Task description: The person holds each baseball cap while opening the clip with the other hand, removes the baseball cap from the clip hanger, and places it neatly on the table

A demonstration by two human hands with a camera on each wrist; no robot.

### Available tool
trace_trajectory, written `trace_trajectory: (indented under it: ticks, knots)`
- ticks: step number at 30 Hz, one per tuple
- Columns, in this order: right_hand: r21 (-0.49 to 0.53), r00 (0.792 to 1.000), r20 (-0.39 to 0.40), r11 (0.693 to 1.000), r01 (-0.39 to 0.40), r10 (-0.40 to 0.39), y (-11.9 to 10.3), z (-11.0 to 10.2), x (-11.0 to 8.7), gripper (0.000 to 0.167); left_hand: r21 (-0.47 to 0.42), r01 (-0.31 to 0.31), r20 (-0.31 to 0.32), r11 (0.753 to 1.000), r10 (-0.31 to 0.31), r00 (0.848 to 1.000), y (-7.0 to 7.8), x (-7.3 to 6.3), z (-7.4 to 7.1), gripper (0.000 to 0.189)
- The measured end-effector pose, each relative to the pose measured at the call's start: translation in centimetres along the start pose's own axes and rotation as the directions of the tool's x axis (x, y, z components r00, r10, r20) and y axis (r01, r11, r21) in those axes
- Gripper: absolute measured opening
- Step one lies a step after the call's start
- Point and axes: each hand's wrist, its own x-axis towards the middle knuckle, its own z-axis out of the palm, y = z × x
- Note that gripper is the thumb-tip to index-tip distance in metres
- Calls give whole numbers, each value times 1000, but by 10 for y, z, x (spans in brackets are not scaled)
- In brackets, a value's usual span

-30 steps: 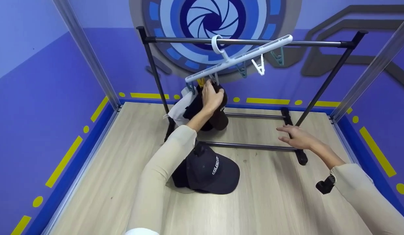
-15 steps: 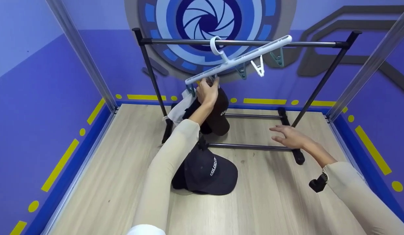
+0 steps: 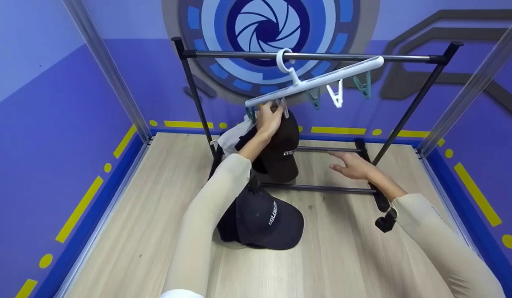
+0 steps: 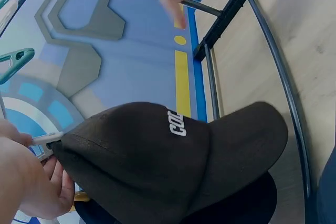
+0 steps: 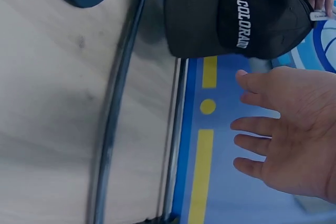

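Observation:
My left hand [image 3: 269,122] pinches a pale clothespin-style clip [image 4: 47,139] under the low left end of the white hanger [image 3: 313,82]. That clip sits at the edge of a dark brown cap [image 3: 285,142], which hangs brim down with white lettering on its front. Behind it, partly covered by my hand and arm, hang a black cap and a light grey cloth item [image 3: 231,138]. My right hand [image 3: 352,166] is held in the air to the right of the brown cap, fingers extended and touching nothing.
The hanger hooks tilted over the top bar [image 3: 363,57] of a black rack. Green clips [image 3: 363,86] and a white clip [image 3: 336,94] dangle from its right half. A navy cap [image 3: 276,223] lies on the wooden floor [image 3: 342,256] in front, partly under my left arm.
The brown cap has come down and forward, showing more of its front. Hanger and clips have shifted right and tilt less. My right hand has moved left and up, closer to the cap.

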Motion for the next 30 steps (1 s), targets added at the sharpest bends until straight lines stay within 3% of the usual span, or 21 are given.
trace_trajectory:
  ticks: [3, 6, 11, 14, 18, 23, 30]
  knots:
    - [67, 999, -31, 998, -15, 17, -5, -8, 23, 53, -21, -9, 40, 1000, 9, 999, 0, -2, 0, 29]
    - [162, 994, -113, 987, 19, -1, -12, -14, 49, 51, -18, -18, 51, 1000, 19, 999, -1, -4, 1, 29]
    - [279, 964, -265, 954, 110, -33, -29, -16, 89, 43, 31, -50, 24, 998, 49, 998, -1, -4, 0, 26]
    - [327, 951, -308, 936, 130, -25, -38, -14, 109, 42, 61, -70, 13, 996, 70, 997, -1, -4, 0, 27]
    - [355, 951, -309, 926, 126, -10, -45, -12, 126, 42, 67, -89, 25, 994, 87, 996, 0, -5, 2, 34]
    - [383, 962, -274, 919, 95, 15, -48, -13, 135, 40, 59, -112, 30, 992, 110, 993, 0, -3, 2, 47]
    - [333, 965, -261, 936, 111, -22, -42, -16, 143, 31, 47, -117, 7, 992, 116, 993, 2, 5, -4, 46]
